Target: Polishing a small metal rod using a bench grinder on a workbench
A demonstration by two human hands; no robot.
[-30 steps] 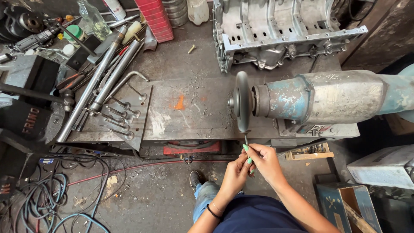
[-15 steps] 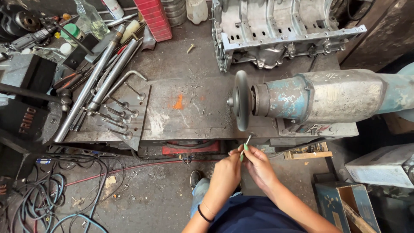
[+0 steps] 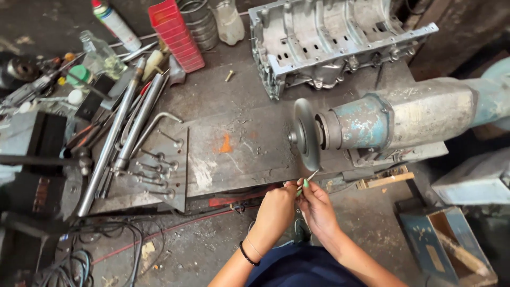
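While pinched between both hands — left hand [image 3: 276,204], right hand [image 3: 316,204] — thin rod [image 3: 309,177] (tip below grinding wheel [image 3: 307,133]).

thin rod [image 3: 310,177] mostly hidden in fingers, grinder motor [image 3: 425,114] cut off right

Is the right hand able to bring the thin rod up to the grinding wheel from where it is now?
Probably yes. The right hand pinches the thin rod together with the left hand, just below the grinding wheel. Nothing lies between the rod tip and the wheel's edge.
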